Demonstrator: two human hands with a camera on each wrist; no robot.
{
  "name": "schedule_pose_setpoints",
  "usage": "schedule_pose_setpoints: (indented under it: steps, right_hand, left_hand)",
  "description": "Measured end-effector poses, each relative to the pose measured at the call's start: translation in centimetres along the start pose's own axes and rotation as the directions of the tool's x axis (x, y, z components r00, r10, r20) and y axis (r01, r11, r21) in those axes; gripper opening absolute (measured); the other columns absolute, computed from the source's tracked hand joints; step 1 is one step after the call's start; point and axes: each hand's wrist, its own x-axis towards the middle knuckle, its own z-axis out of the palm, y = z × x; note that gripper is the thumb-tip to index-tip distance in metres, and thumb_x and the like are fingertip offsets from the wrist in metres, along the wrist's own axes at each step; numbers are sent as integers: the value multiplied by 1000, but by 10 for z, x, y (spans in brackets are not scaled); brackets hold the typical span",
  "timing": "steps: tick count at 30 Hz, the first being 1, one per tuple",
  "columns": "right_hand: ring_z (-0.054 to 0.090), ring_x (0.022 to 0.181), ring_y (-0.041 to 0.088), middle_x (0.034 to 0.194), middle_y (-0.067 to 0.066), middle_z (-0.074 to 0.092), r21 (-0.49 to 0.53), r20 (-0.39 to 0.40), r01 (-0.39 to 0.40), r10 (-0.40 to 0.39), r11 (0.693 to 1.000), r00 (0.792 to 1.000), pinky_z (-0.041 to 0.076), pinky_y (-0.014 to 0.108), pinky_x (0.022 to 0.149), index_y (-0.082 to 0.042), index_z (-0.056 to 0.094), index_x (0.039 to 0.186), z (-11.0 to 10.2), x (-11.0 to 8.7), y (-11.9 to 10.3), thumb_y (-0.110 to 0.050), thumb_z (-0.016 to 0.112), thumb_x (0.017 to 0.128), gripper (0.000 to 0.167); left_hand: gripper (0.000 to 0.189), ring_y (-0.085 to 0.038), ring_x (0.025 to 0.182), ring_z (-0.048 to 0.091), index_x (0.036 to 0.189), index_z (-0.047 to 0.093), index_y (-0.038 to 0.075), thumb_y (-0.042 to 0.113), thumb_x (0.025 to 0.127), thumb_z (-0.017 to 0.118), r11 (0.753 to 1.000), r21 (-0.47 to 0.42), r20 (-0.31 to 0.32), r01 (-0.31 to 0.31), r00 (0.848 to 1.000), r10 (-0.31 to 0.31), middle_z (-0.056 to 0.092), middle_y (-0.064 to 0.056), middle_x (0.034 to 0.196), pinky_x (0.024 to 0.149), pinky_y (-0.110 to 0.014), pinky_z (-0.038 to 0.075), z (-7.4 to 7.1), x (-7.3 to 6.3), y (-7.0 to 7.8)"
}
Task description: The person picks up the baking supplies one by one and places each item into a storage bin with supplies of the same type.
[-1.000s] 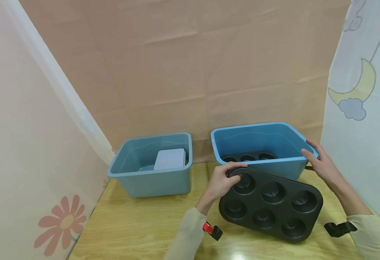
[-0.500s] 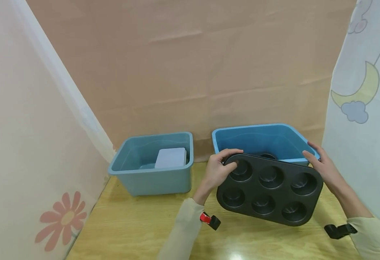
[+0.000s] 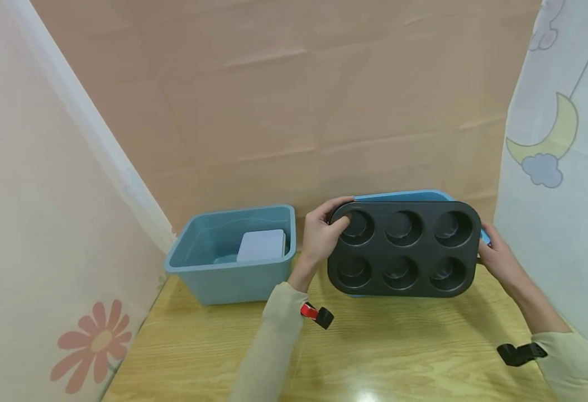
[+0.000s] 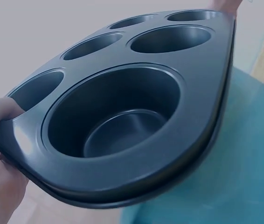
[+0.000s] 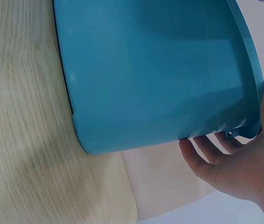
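My left hand pinches the upper left corner of a dark six-cup muffin tin, thumb on the front face near a cup. The tin is raised off the table, tilted with its cups facing me, in front of the blue bin. It covers most of that bin and whatever lies inside. In the left wrist view, a second edge shows under the rim of the tin; I cannot tell if two are stacked. My right hand grips the right rim of the blue bin, with fingers against its outer wall in the right wrist view.
To the left stands a grey-blue bin with a white flat rectangular object inside. Both bins rest on a wooden table. A tan cloth hangs behind, and patterned sheets flank the table on both sides.
The muffin tin has risen and moved away from me, turning from slanted to nearly level, and now hides the bin's front and the muffin tin seen inside earlier. My right hand stays on the rim.
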Motion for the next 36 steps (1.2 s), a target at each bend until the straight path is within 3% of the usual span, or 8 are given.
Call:
schedule_pose_setpoints:
  steps: [3, 6, 8, 10, 16, 23, 29, 36]
  right_hand:
    - [53, 95, -13, 132, -6, 40, -12, 16, -12, 12, 1000, 1000, 54, 18, 72, -29, 23, 156, 1, 0, -3, -26, 38, 108, 50]
    - [47, 99, -18, 151, 20, 26, -43, 31, -42, 43, 998, 999, 53, 17, 73, -25, 12, 160, 1, 0, -6, -30, 37, 108, 59]
    - [45, 99, -20, 157, 30, 13, -55, 36, -59, 61, 997, 997, 53, 16, 73, -23, 7, 161, 2, 0, -7, -32, 37, 108, 62]
    - [44, 98, -20, 156, 35, 12, -56, 39, -64, 66, 996, 997, 53, 16, 73, -21, 6, 161, 3, 0, -7, -32, 37, 108, 63]
    - [45, 100, -17, 148, 32, 19, -37, 25, -51, 52, 998, 998, 54, 17, 73, -24, 11, 161, 10, 4, -9, -32, 38, 108, 60]
    - [39, 102, -16, 156, 31, 17, -46, 35, -69, 71, 997, 997, 52, 16, 73, -26, 10, 161, 11, 3, -10, -35, 39, 107, 61]
    - [36, 105, -15, 161, 31, 5, -67, 36, -85, 87, 994, 996, 51, 14, 74, -18, 5, 161, 8, -9, -7, -35, 38, 107, 65]
    - [36, 105, -12, 162, 31, 4, -81, 10, -101, 102, 992, 995, 51, 13, 73, -18, 4, 161, 4, -12, -7, -36, 38, 107, 66]
  left_hand:
    - [33, -45, 87, 64, 122, 66, -4, -9, 90, 58, 1000, 5, -26, -9, 1000, 9, 66, -26, 109, 72, -61, 55, -5, 9, 11]
    - [34, -47, 89, 64, 123, 66, -4, -7, 91, 58, 1000, 14, -52, -8, 999, 9, 66, -26, 109, 73, -60, 55, -9, 15, 17]
    - [34, -48, 90, 64, 124, 65, -4, -7, 91, 58, 1000, 18, -67, -5, 998, 6, 67, -26, 109, 75, -62, 54, -11, 18, 19]
    - [34, -48, 91, 64, 125, 65, -4, -6, 92, 58, 1000, 19, -79, -2, 997, 3, 67, -27, 108, 76, -61, 54, -13, 20, 21]
    - [34, -46, 89, 64, 126, 65, -3, -6, 93, 57, 1000, 13, -108, 0, 994, 1, 67, -25, 108, 74, -58, 56, -14, 27, 24]
    - [33, -43, 85, 65, 125, 64, -4, -7, 92, 57, 999, 12, -139, -29, 990, 31, 67, -26, 107, 68, -39, 59, -9, 35, 21]
    - [35, -51, 88, 62, 124, 64, -6, -10, 91, 56, 998, -36, -185, -53, 982, 45, 65, -31, 106, 72, -59, 56, 2, 43, -6]
    - [35, -45, 90, 63, 125, 66, 1, -5, 92, 58, 997, -45, -204, -60, 978, 50, 68, -20, 113, 69, -33, 57, 9, 55, -32]
